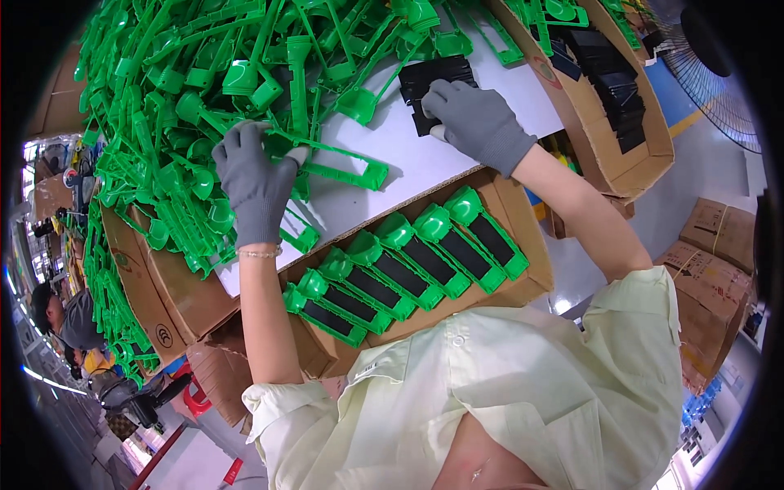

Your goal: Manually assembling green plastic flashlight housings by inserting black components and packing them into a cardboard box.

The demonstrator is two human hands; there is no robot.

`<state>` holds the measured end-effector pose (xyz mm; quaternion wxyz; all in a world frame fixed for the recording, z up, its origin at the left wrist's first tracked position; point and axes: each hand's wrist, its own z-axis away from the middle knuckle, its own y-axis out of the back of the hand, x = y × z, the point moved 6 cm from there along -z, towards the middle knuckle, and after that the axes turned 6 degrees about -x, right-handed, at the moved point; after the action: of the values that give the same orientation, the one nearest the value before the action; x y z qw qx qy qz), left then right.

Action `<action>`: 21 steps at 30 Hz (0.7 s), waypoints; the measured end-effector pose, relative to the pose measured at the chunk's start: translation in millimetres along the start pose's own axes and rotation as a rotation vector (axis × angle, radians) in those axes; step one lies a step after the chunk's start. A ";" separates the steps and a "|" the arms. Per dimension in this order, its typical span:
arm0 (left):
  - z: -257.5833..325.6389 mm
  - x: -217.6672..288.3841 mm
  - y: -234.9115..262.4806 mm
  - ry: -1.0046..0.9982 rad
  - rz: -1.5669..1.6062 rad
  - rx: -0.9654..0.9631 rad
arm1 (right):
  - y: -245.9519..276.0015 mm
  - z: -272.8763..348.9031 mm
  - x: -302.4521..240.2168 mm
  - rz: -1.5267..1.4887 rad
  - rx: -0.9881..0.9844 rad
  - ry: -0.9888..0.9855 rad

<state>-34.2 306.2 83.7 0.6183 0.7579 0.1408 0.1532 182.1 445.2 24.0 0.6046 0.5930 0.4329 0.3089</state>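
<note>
My left hand (pixel 257 181), in a grey glove, is closed around one end of a long green plastic frame (pixel 372 175) with an open slot. The frame points right over the white tabletop (pixel 343 135). My right hand (pixel 482 122), gloved the same way, has its fingers curled over a pile of flat black strips (pixel 437 73) on that tabletop. Its fingertips pinch at the strips' edge; how many strips they hold is hidden. In front of me, several green frames with black strips set in them (pixel 447 255) lie in a slanted row inside a cardboard box (pixel 529 233).
A large heap of green frames (pixel 180 106) covers the left and far side. Another cardboard box (pixel 653 167) at the right holds black strips. Beyond it are a fan (pixel 706 73) and stacked cartons (pixel 706 286). Another person (pixel 77 322) is at the far left.
</note>
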 end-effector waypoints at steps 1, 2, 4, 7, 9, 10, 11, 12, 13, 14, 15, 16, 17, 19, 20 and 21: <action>2.3 -0.1 3.6 -0.011 0.112 0.008 | -1.5 1.8 0.1 -0.052 0.013 0.039; 5.4 2.9 9.5 -0.014 0.117 0.010 | -1.0 4.9 0.6 -0.102 0.024 0.075; 18.6 -6.2 14.3 0.241 0.540 -0.146 | 14.2 11.3 3.8 -0.326 0.041 -0.007; 43.0 -11.7 19.8 0.382 0.954 -0.199 | 54.0 22.3 3.5 -0.668 0.041 -0.163; 63.2 -7.5 18.6 0.433 1.126 -0.217 | 63.1 34.9 -1.8 -0.781 0.022 -0.242; 75.0 -5.4 13.0 0.456 1.301 -0.217 | 68.1 42.0 -4.5 -1.016 0.125 -0.228; 87.0 -0.6 10.0 0.479 1.479 -0.215 | 74.1 51.4 -10.1 -1.250 0.229 -0.211; 96.4 9.4 9.6 0.504 1.567 -0.238 | 87.6 59.7 -22.6 -1.366 0.112 -0.295; 104.7 21.5 11.0 0.489 1.619 -0.270 | 85.3 62.3 -33.4 -1.422 0.371 -0.104; 115.6 27.9 10.4 0.504 1.674 -0.305 | 91.5 66.0 -48.1 -1.485 0.173 -0.232; 123.4 36.8 7.1 0.511 1.730 -0.354 | 97.0 75.3 -60.2 -1.531 -0.019 -0.371; 129.2 43.7 6.4 0.535 1.768 -0.362 | 90.0 76.2 -69.5 -1.581 -0.009 -0.354; 134.0 49.7 6.5 0.557 1.804 -0.369 | 82.9 77.9 -76.3 -1.496 -0.089 -0.358; 141.6 57.1 9.1 0.574 1.854 -0.376 | 69.9 81.4 -85.3 -1.468 -0.107 -0.385; 145.1 58.7 9.1 0.574 1.832 -0.384 | 65.4 83.4 -87.7 -1.468 -0.111 -0.383; 148.2 60.5 9.1 0.574 1.810 -0.392 | 62.7 85.1 -89.1 -1.424 -0.107 -0.381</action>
<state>81.5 196.4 68.3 0.3239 0.3966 -0.3785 0.7710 227.8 334.6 93.1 0.7513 0.1817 0.5849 -0.2458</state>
